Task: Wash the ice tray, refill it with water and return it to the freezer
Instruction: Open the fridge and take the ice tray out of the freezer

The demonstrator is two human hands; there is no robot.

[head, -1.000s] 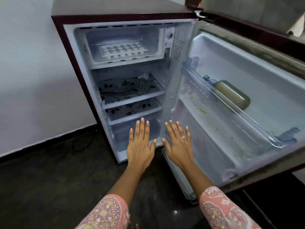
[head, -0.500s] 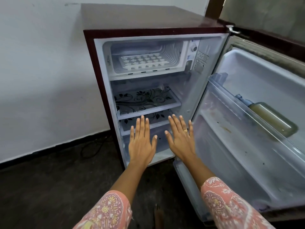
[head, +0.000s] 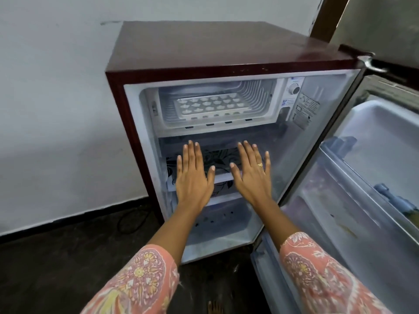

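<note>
Ice tray (head: 210, 106), white, lies flat inside freezer compartment (head: 256, 96) at top of maroon fridge (head: 204, 46), nothing touching it. Far left: white wall (head: 56, 109), dark floor (head: 56, 257), black cable (head: 129, 223) near fridge base. Left hand (head: 192, 180) palm down, fingers (head: 191, 152) straight and close together, thumb out, holding nothing, in front of patterned shelf (head: 218, 156). Right hand (head: 252, 177) same pose, wearing ring (head: 259, 164). Dial (head: 294, 89) just right of freezer compartment. Door (head: 374, 137) stands open at right, bottle (head: 390, 196) in its rack.

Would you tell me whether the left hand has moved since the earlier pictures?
Yes. Against the fridge, the left hand has risen: its fingertips were at the lower shelf and now reach above the upper patterned shelf.
</note>
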